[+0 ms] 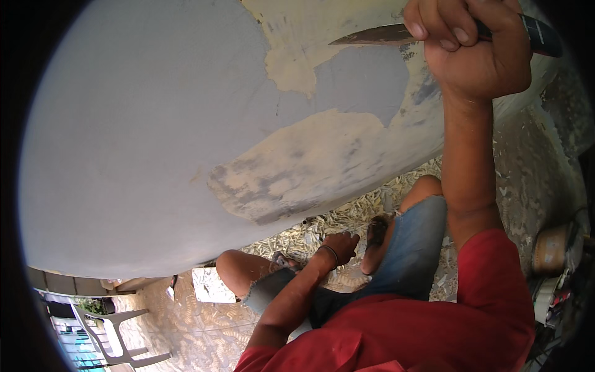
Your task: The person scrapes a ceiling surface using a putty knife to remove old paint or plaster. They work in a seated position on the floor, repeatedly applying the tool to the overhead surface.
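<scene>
My right hand [469,51] is raised at the upper right, closed around the dark handle of a knife [376,35] with a curved, stained blade. The blade points left, close over a large grey-coated surface [153,125]. Irregular pale yellow patches [297,162] show where the grey coat is absent, some with dark smudges. My left hand [341,249] hangs low between my knees, a dark band at its wrist; its fingers are partly curled, and whether they hold anything is unclear.
Pale strips and flakes [372,204] litter the floor along the surface's lower edge. A white board [211,284] lies beside my left knee, with a scraper-like tool [171,287] left of it. A plastic chair [109,335] stands at lower left. A brown tape roll [551,251] sits at right.
</scene>
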Demonstrator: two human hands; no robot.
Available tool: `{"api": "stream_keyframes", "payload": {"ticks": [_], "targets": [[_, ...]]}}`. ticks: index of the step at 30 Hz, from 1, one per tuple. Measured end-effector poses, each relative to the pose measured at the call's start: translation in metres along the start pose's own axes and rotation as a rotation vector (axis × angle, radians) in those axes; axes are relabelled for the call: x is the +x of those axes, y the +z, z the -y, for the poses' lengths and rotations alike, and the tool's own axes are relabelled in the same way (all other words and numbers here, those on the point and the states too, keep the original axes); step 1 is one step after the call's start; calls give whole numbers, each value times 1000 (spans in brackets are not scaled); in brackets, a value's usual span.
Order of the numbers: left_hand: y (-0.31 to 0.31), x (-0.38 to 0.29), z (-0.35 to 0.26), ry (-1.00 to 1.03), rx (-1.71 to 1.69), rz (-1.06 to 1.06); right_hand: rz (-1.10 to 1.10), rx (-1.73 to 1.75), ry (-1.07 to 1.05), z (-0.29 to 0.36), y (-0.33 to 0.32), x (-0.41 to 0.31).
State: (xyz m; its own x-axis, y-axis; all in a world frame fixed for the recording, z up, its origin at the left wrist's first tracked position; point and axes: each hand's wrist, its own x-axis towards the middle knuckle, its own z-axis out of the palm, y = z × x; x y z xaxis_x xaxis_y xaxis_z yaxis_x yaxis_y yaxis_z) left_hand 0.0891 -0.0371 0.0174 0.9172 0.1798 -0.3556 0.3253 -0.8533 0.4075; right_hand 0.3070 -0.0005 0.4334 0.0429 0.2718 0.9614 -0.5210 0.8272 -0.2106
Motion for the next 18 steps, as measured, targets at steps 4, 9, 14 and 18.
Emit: {"api": "stream_keyframes", "payload": {"ticks": [4, 9, 14, 18], "targets": [[-4, 2, -4, 33, 3, -40, 84, -771, -7, 43, 23, 13], [-11, 1, -6, 22, -14, 1, 115, -701, 43, 21, 3, 5], [-7, -1, -3, 8, 6, -24, 37, -573, -21, 23, 23, 12], [-7, 1, -4, 16, 11, -24, 25, -629, -1, 7, 12, 7]]}}
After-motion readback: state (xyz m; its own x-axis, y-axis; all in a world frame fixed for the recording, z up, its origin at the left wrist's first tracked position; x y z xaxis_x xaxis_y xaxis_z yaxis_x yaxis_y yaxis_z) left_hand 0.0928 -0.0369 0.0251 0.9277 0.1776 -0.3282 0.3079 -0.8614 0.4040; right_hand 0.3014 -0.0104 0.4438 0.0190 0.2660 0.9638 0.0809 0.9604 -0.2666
